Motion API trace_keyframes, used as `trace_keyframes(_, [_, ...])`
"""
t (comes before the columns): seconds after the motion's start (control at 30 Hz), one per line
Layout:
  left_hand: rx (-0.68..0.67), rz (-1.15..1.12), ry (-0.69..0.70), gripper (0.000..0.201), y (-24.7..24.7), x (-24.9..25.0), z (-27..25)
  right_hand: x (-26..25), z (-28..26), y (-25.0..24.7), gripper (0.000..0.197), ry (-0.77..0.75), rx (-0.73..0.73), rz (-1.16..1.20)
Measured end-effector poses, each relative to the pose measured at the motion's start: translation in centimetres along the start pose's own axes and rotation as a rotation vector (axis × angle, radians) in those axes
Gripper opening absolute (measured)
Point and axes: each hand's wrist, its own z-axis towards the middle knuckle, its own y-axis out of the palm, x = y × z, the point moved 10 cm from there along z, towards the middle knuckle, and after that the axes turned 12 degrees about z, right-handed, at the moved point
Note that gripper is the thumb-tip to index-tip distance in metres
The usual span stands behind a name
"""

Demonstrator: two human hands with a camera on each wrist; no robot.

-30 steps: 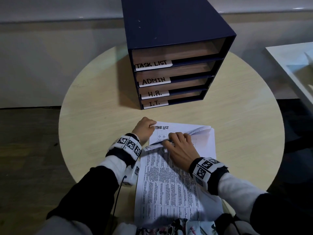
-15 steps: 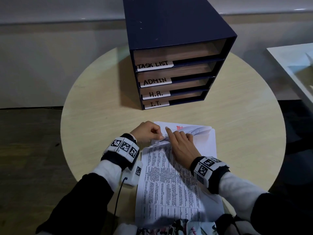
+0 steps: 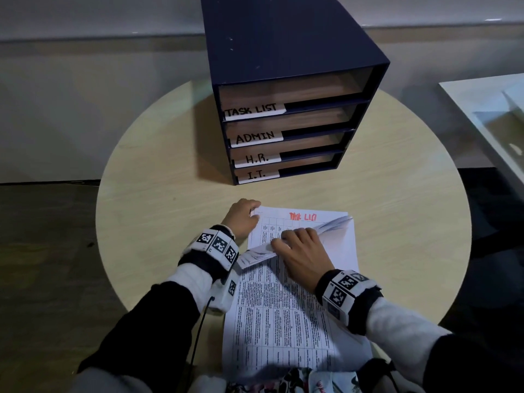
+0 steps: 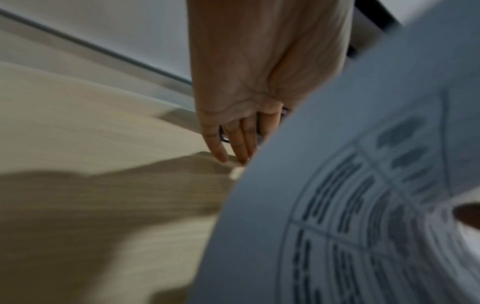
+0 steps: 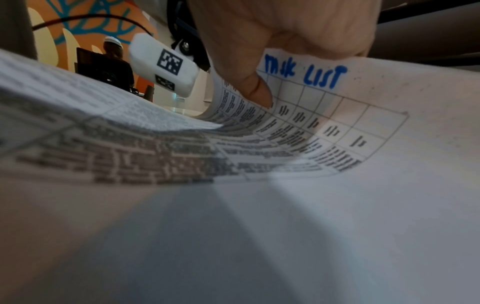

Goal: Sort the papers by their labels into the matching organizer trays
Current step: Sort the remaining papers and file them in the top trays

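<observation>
Since a second ago, another sheet has been turned back: the black "TASK LIST" heading then exposed is gone, and a red-lettered sheet (image 3: 300,222) is now uncovered at the far end of the paper stack (image 3: 283,316).

Landmark: the stack, lying on the round table (image 3: 158,199) near its front edge.

Left of the stack's far corner, the left hand (image 3: 241,218) is seen with fingers curled at the edge of the red-lettered sheet; whether paper is actually pinched cannot be told.

On the stack, the right hand (image 3: 303,253) is pressed down with bent fingers over a bundle of folded-back sheets (image 3: 326,226), the thumb (image 5: 255,88) tucked under them. A blue "TASK LIST" heading is visible on one folded-back sheet in the right wrist view.

Beyond the stack, well apart, a dark four-tray organizer (image 3: 286,80) stands, labelled TASK LIST, ADMIN, H.R., I.T. from top to bottom.
</observation>
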Motion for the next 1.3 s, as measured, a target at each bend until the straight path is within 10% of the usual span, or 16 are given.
trace_keyframes(0.5, [0.179, 0.401, 0.150, 0.023, -2.1, 2.6, -1.2, 0.8, 0.7, 0.2, 0.061, 0.124, -0.068, 0.088])
trace_keyframes(0.6, [0.098, 0.173, 0.128, 0.005, -1.3, 2.3, -1.3, 1.4, 0.7, 0.3, 0.063, 0.167, -0.104, 0.169])
trace_keyframes(0.97, [-0.304, -0.633, 0.072, 0.063, -0.3, 2.9, -4.6, 8.4, 2.1, -1.7, 0.018, 0.501, -0.300, 0.286])
trace_keyframes(1.13, [-0.263, -0.668, 0.081, 0.032, -0.5, 4.3, -5.0, 11.2, 3.7, -6.3, 0.002, 0.650, -0.067, 0.410])
trace_keyframes(1.3, [0.018, -0.694, 0.042, 0.032, -3.5, 4.9, -3.9, 14.7, 3.4, -12.1, 0.036, 0.774, 0.367, 0.514])
